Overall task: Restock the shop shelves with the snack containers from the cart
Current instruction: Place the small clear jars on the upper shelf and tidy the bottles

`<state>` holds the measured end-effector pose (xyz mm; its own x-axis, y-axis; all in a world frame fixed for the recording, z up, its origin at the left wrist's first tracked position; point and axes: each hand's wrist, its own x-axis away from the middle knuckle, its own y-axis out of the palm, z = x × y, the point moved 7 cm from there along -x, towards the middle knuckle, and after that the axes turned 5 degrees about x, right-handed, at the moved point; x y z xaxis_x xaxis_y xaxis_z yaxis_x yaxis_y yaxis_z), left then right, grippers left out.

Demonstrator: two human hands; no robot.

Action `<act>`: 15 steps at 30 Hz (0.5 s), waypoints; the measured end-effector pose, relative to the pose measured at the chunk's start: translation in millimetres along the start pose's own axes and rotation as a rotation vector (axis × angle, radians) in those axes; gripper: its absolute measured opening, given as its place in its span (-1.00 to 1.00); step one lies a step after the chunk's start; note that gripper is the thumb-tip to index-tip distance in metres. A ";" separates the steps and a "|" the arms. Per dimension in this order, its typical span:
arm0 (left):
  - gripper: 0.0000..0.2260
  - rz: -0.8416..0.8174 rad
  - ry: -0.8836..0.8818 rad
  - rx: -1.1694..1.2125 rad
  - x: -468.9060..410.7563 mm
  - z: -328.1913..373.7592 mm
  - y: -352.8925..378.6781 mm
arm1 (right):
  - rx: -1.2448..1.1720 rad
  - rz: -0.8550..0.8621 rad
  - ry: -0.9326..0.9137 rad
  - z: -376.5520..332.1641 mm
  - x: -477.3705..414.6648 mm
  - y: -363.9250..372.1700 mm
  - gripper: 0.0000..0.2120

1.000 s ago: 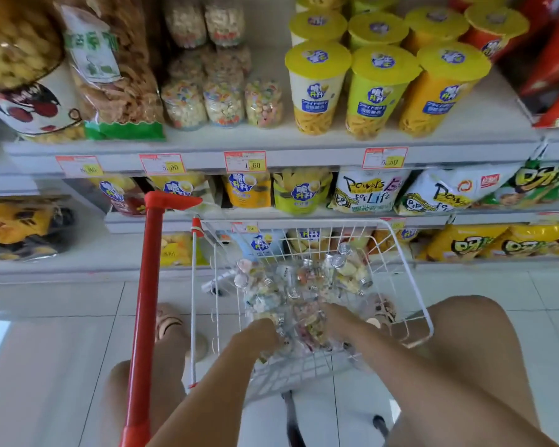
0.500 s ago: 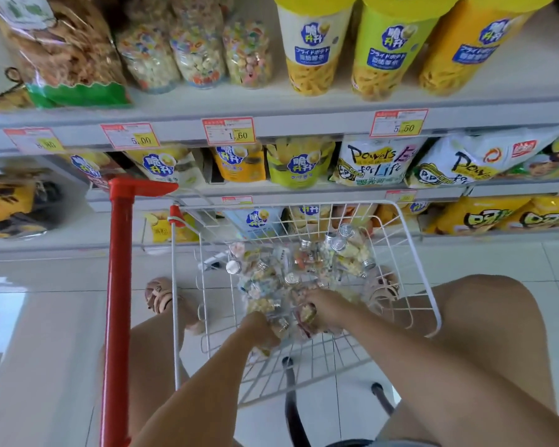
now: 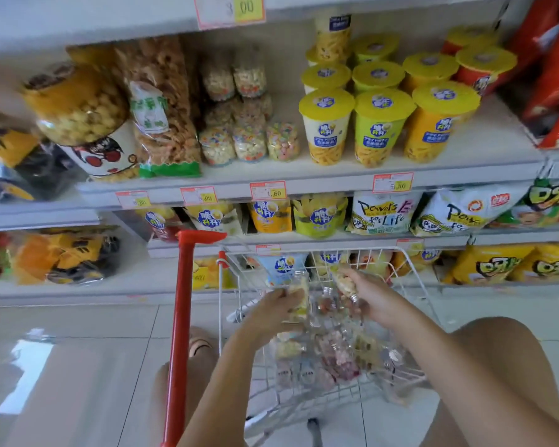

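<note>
A white wire cart (image 3: 413, 272) with a red handle (image 3: 183, 317) stands in front of me, holding several small clear snack containers (image 3: 333, 359). My left hand (image 3: 268, 314) is shut on one clear container of pale snacks (image 3: 299, 298), lifted above the pile. My right hand (image 3: 371, 295) grips another clear container (image 3: 344, 283), tilted, with its silver cap pointing down. On the shelf (image 3: 304, 179) above, matching small containers of coloured snacks (image 3: 249, 140) stand stacked in the middle.
Yellow-lidded cups (image 3: 381, 124) fill the shelf to the right of the small containers; big snack bags (image 3: 162, 104) sit on their left. Lower shelves hold packets (image 3: 384, 214). My knees flank the cart on a tiled floor (image 3: 78, 350).
Both hands rose out of the pile in the cart, each lifting a clear container. My view tilted up, showing more of the upper shelf.
</note>
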<state>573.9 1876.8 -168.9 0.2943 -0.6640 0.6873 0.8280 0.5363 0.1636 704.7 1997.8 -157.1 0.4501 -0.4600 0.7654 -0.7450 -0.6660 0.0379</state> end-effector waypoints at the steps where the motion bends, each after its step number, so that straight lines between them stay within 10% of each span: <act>1: -0.90 -0.001 0.068 0.081 11.9 18.9 -1.1 | 0.072 -0.015 -0.063 -17.1 11.4 4.2 -0.73; 5: -0.76 -0.181 0.288 0.400 70.1 90.0 -2.8 | 0.251 -0.115 -0.324 -90.2 76.4 29.3 -0.85; 15: -0.66 -0.097 0.815 0.162 203.5 223.6 -43.2 | 0.531 0.062 -1.044 -259.3 239.9 89.9 -0.77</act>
<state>491.2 1835.0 122.2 0.5296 -0.8467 -0.0516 0.8071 0.4842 0.3378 618.1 1979.9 196.5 0.7900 -0.5941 -0.1514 -0.5915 -0.6737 -0.4430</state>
